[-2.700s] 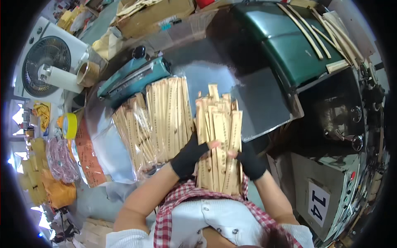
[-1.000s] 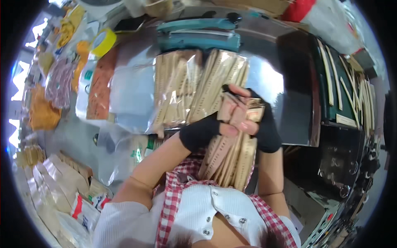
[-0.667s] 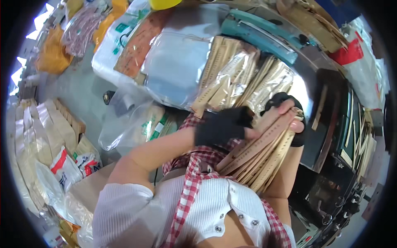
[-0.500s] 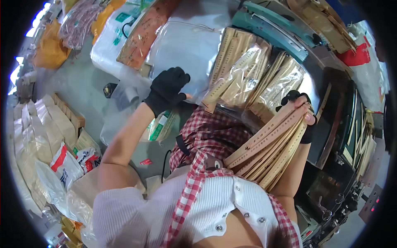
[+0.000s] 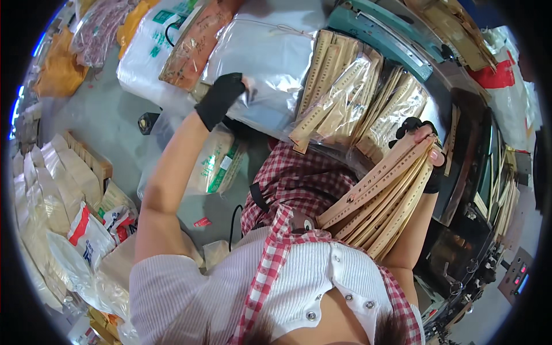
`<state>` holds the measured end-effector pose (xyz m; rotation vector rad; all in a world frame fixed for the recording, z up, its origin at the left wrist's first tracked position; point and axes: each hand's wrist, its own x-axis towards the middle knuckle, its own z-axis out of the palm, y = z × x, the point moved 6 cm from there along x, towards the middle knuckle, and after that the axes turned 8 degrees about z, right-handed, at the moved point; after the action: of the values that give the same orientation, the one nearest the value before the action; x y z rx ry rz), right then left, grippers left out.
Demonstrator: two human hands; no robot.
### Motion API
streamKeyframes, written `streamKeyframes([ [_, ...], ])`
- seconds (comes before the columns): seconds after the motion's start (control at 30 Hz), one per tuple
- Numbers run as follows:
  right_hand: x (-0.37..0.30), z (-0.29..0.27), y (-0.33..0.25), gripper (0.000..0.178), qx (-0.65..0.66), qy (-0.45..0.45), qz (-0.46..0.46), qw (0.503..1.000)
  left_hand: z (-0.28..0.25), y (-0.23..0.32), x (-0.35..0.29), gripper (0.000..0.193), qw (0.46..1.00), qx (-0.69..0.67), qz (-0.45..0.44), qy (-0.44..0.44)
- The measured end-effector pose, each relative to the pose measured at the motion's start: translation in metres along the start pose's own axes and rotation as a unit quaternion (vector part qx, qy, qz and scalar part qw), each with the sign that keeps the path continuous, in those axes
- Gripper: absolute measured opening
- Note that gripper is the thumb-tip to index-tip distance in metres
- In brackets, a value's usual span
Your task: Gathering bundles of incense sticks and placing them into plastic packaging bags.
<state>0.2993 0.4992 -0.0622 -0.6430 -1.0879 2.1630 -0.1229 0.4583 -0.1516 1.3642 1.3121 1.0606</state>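
My right hand, in a black glove with bare fingertips, grips the upper end of a bundle of long, flat tan printed strips. The strips fan out toward my chest. At the left side of a stack of clear plastic bags, my left hand, gloved the same way, has its fingers curled against the plastic. Whether a bag is pinched in them is hidden. Right of the stack lie clear bags filled with similar strips, and more filled bags beside those.
A teal metal machine stands behind the filled bags. Left of the stack are a worn reddish block and a white plastic package. Pale bundles line the far left. A dark cabinet is at the right.
My left hand has moved up and left along the bag stack, its fingers now curled nearer the stack's left side. My right hand still holds the strips, almost in place.
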Motion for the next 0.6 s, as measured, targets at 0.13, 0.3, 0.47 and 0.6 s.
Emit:
streamKeyframes([
  [0.13,-0.004,-0.001,-0.001,0.044,0.017,0.005,-0.006,1.000,0.016,0.012,-0.007,0.037,0.993,-0.102,-0.062,0.011],
  [0.3,-0.010,0.003,-0.005,0.042,0.020,0.012,-0.004,1.000,0.061,0.082,-0.058,0.044,0.843,0.417,0.300,0.158],
  [0.47,-0.011,0.002,-0.006,0.042,0.016,0.012,-0.043,0.999,0.055,0.036,-0.072,0.027,0.810,0.510,0.287,0.041],
  [0.6,-0.013,-0.005,-0.001,0.043,0.040,-0.047,-0.009,0.998,0.029,0.028,-0.053,0.013,0.927,0.339,0.121,0.102],
])
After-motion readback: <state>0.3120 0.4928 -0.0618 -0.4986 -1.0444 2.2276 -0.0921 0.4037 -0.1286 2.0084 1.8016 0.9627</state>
